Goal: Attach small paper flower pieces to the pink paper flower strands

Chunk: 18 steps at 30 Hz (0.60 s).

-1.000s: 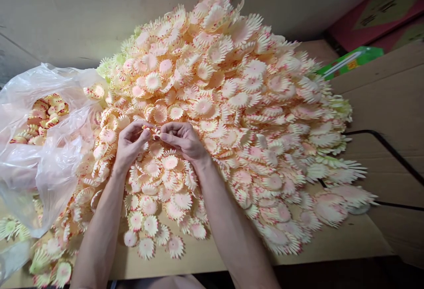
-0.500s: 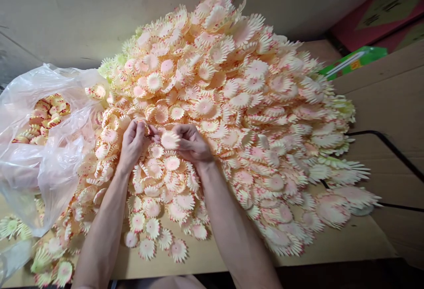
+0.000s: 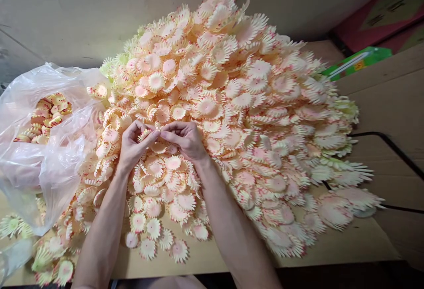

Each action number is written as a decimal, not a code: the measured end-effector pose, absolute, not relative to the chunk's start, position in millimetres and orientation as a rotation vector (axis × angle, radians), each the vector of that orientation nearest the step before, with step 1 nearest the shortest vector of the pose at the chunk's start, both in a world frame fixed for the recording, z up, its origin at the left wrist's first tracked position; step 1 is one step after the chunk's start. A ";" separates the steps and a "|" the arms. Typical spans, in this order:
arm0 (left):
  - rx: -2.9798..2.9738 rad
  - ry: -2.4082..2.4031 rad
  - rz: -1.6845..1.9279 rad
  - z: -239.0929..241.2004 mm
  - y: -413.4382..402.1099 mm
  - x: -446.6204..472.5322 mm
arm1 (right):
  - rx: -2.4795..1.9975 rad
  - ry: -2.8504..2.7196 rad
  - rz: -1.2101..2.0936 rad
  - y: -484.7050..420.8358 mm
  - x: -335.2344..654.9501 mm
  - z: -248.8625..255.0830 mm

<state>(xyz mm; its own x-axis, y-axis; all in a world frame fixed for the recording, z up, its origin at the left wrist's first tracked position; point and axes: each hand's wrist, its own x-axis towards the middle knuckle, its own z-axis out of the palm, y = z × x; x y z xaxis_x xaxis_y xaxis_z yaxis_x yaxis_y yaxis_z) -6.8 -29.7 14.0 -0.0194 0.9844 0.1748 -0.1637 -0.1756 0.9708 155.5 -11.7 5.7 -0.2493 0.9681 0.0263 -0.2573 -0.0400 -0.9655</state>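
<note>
Tabletop (image 3: 202, 260) under flower heap (image 3: 245, 101); wall (image 3: 99, 15) behind, cardboard (image 3: 387, 103) right.

The left forearm (image 3: 105, 222) and right forearm (image 3: 233, 222) slant inward. The left hand (image 3: 134, 145) and right hand (image 3: 186, 141) meet at the fingertips, thumbs pinching against bent forefingers.

Light pools on the flower heap (image 3: 207, 106) and glints off the plastic bag (image 3: 62, 165); the lower right corner is dark, and shapes stretch toward the right edge.
</note>
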 end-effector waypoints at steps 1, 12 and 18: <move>1.222 1.004 1.409 14.8 -29.8 -6.6 | -0.882 -1.190 1.519 -11.9 155.8 6.4; 1.316 1.040 1.446 10.2 -28.3 -9.3 | -0.822 -1.191 1.557 -12.1 155.5 9.2; 1.368 1.048 1.430 12.0 -28.4 -8.7 | -0.796 -1.177 1.639 -10.9 154.6 7.1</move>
<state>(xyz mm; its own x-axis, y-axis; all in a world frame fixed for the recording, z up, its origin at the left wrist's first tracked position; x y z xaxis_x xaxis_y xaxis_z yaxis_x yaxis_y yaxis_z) -8.7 -28.4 12.0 -0.0150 0.9643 0.2643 -0.0385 -0.2646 0.9636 154.6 -10.9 7.1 -0.3525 0.9357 0.0147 -0.3129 -0.1030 -0.9442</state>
